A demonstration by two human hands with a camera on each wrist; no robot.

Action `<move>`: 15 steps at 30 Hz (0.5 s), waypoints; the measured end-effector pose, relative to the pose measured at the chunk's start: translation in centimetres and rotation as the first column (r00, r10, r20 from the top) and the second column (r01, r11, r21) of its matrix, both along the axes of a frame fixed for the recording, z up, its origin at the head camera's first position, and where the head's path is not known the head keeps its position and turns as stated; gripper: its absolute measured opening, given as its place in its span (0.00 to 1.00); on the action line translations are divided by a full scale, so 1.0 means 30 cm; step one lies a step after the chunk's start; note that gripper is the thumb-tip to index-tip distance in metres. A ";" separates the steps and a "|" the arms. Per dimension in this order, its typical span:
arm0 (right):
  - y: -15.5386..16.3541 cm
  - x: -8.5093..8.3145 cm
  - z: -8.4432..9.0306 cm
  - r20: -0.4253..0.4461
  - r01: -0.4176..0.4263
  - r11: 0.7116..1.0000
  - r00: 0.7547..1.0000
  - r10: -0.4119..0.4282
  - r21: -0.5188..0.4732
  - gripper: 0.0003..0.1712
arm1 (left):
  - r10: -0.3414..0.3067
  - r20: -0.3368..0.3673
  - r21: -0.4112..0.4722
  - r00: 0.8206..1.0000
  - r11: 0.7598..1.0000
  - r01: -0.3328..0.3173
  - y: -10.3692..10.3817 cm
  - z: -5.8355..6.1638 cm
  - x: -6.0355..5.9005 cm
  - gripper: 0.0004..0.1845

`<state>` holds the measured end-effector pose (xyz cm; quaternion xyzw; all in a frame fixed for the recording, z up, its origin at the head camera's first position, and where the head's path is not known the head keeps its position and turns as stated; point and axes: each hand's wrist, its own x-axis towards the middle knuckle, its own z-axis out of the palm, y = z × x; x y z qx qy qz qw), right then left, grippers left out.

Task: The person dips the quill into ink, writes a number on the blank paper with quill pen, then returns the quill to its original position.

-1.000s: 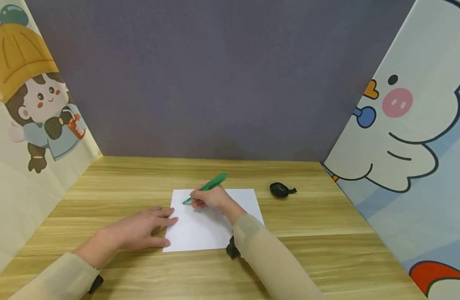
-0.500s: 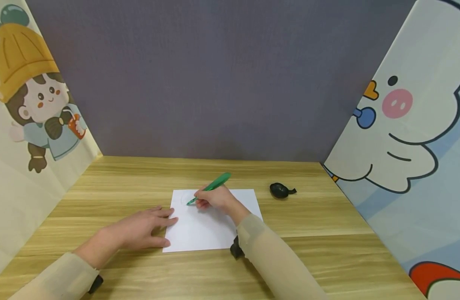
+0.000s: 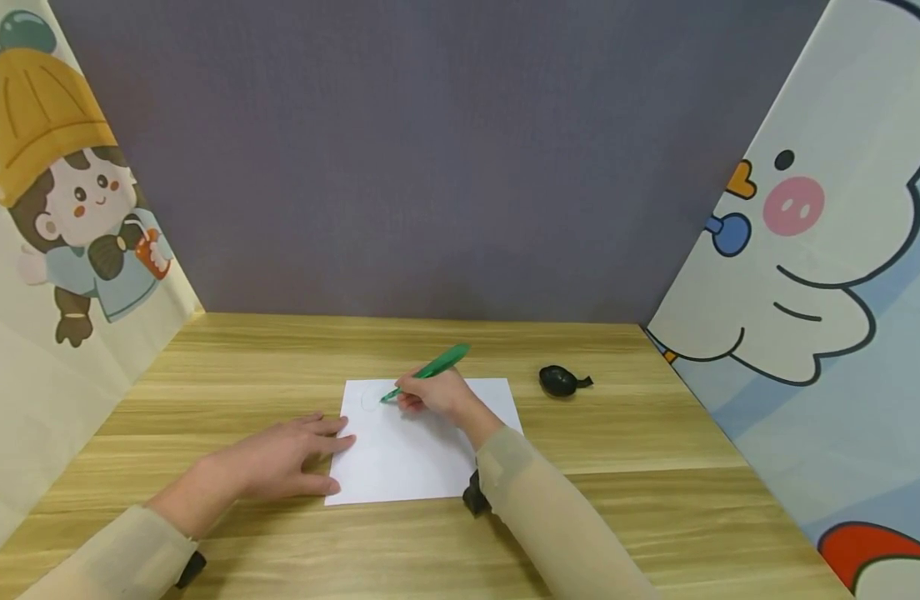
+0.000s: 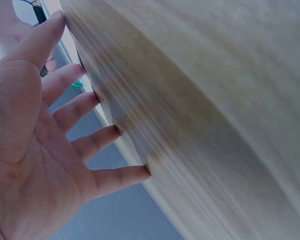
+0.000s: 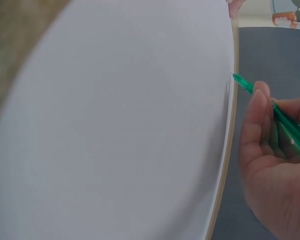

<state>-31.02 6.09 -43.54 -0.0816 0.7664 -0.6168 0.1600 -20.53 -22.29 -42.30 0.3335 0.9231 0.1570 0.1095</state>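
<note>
Head view. A white sheet of paper lies flat on the wooden surface and serves as the landmark. The right hand rests over the far part of the sheet, fingers curled round a green pen. The pen slants, its tip down on the sheet's far left corner area and its cap end raised away from the person; in my judgement this is a writing grip, with the heel of the hand planted on the paper to steady the stroke. A faint curved line shows beside the tip. The left hand lies flat at the sheet's left edge, fingers straight and spread, fingertips touching or just overlapping that edge, apparently to keep the sheet from sliding under the pen. A small black object sits on the surface well to the right of the sheet, beyond its far right corner, untouched.

Left wrist view. The left hand is seen palm-side, fingers extended with their tips pressed to the surface. It holds nothing. The paper edge cannot be made out clearly here.

Right wrist view. The sheet of paper fills most of the frame. The right hand pinches the green pen between thumb and fingers, the tip meeting the sheet near its edge. Whether ink is being laid at this instant cannot be told.
</note>
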 end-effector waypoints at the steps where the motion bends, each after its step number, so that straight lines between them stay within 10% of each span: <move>1: -0.001 -0.001 0.000 0.000 0.006 1.000 1.000 -0.006 -0.003 0.13 | -0.003 -0.002 0.006 1.000 1.000 0.003 -0.003 -0.003 -0.002 0.41; 15: -0.030 -0.013 -0.011 0.004 0.052 0.998 0.999 -0.052 -0.047 0.11 | 0.001 -0.011 -0.008 1.000 1.000 -0.001 0.002 0.000 0.003 0.41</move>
